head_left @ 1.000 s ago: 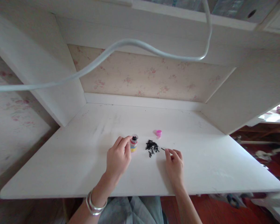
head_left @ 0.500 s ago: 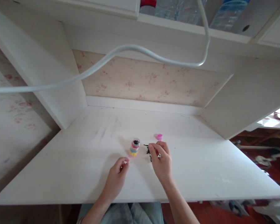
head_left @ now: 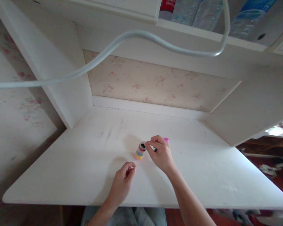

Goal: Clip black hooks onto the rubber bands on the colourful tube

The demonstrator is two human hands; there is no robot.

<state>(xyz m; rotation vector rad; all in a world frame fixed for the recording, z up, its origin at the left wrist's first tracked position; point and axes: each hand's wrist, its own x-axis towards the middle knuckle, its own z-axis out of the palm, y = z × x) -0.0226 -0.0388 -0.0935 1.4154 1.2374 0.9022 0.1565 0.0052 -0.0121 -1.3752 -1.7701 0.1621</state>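
A small clear jar (head_left: pixel 140 152) with a red, blue and yellow wrap stands upright on the white desk, its mouth uncovered and black bits inside. At its rim is my right hand (head_left: pixel 162 154), thumb and forefinger pinched together; whatever is between them is too small to make out against the black contents. Under this hand lie small thin black pieces (head_left: pixel 155 150), mostly covered. Behind its knuckles shows a pink cap (head_left: pixel 166 140), partly hidden. In front of the jar, apart from it, my left hand (head_left: pixel 123 179) rests with curled fingers close to the thumb; anything held there cannot be seen.
A white cable (head_left: pixel 136 34) runs across the upper view, in front of the shelf. Plastic bottles (head_left: pixel 207 15) stand in the shelf compartment above. White side panels (head_left: pixel 58 62) and a floral-papered back wall (head_left: pixel 155 81) bound the desk (head_left: pixel 89 163).
My right hand has moved from the black pieces to the jar's mouth, still pinched. The left hand keeps its curled pose in front of the jar. The whole view has shifted and tilted slightly.
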